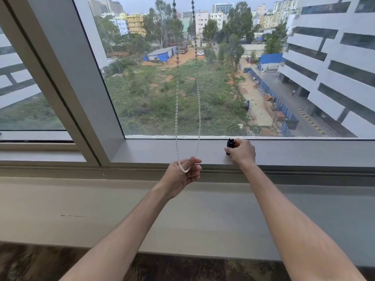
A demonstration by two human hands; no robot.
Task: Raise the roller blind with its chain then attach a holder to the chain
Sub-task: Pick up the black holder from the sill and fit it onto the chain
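At window ledge (304, 153): left hand (182, 175) fingers hook chain (199, 118) loop; right hand (242, 152) fingers grasp black holder (230, 143).

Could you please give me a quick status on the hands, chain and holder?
Left hand holds bead chain loop. Right hand grips black holder on window ledge. Holder not yet attached. Nothing between them.

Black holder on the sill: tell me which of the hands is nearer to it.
Right. The right hand grips the black holder on the window sill. The left hand is off to the holder's left and lower, holding the bottom loop of the bead chain.
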